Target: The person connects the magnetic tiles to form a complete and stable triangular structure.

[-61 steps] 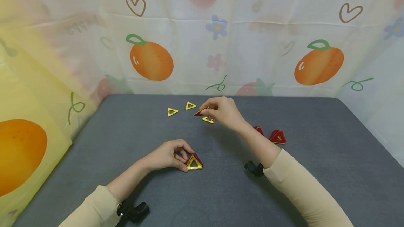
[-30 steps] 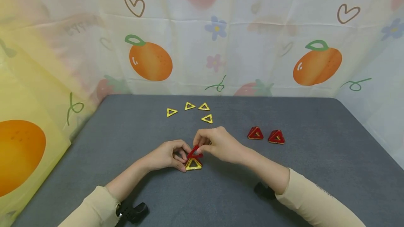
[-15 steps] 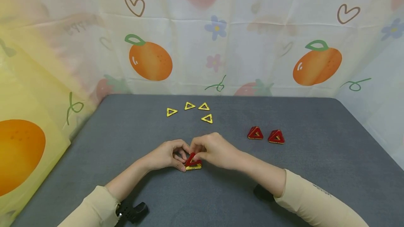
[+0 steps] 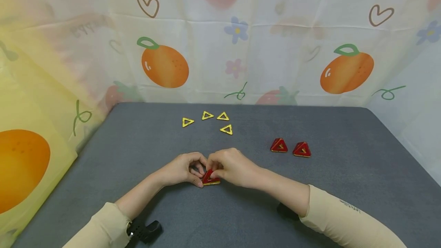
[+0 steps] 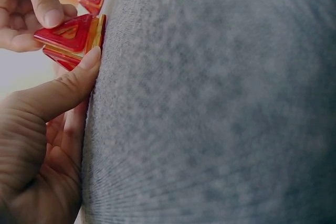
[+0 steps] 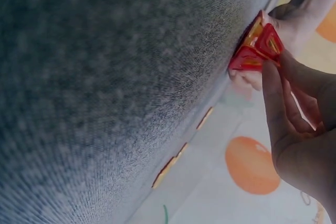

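Observation:
At the near middle of the table, my left hand (image 4: 179, 169) grips the side of a small red-and-gold pyramid of triangular tiles (image 6: 247, 59). Its thumb (image 5: 90, 59) lies along the lower edge. My right hand (image 4: 237, 167) pinches a red triangular tile (image 5: 65, 34) by its top corner. That tile leans over the pyramid's near side, and a gold strip shows along the bottom. In the left wrist view, a gap with gold edges separates part of the tile from the red piece below. Fingers cover the pyramid's back and sides.
Several flat gold triangles (image 4: 226, 129) lie toward the back of the grey table (image 4: 138, 137). Two red pyramids (image 4: 278, 145) (image 4: 301, 149) stand to the right. A printed curtain (image 4: 206, 60) hangs behind the table's far edge.
My right hand has come from the back of the table with the red triangular tile and lowered it over the pyramid's gold near face. My left hand has stayed in place.

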Tool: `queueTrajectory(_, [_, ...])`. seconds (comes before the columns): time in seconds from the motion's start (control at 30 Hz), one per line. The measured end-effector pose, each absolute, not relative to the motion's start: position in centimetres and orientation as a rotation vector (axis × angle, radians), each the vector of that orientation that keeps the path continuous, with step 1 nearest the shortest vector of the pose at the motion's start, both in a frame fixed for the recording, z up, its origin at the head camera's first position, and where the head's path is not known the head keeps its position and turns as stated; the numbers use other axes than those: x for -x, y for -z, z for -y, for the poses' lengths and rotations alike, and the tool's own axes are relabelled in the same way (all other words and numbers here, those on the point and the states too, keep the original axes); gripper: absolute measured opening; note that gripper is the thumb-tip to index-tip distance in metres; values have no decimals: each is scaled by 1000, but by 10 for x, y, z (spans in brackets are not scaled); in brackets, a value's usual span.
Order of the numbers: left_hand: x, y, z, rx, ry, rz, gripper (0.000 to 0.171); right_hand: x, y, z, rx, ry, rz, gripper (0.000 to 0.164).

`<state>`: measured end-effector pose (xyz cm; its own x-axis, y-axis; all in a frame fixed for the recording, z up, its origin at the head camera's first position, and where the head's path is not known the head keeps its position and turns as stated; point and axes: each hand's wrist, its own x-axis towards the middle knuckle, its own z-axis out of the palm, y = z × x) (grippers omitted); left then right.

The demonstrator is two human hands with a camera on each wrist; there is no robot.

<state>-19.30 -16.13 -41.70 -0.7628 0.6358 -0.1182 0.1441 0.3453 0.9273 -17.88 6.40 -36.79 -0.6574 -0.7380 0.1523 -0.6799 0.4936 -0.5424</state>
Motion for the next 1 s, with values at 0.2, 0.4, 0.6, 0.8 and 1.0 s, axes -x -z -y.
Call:
queueTrajectory(0.2, [193,417,161,-678,-1409,-2150,50,178,370,-63,1255,875,-2631,11])
queueTrajectory(0.4, [193,418,162,-681,-1415,-2134,51,179,372,-64,1183,913,-2636,18])
queueTrajectory(0.6, [195,419,162,-689,-1430,-2097,51,180,373,-66,1014,874,-2665,20])
queueTrajectory(0.8, [195,419,162,-765,-1413,-2119,33,182,374,-68,948,793,-2604,17])
queueTrajectory(1.0, [195,420,163,-841,-1327,-2236,18,184,377,-69,985,805,-2561,14])
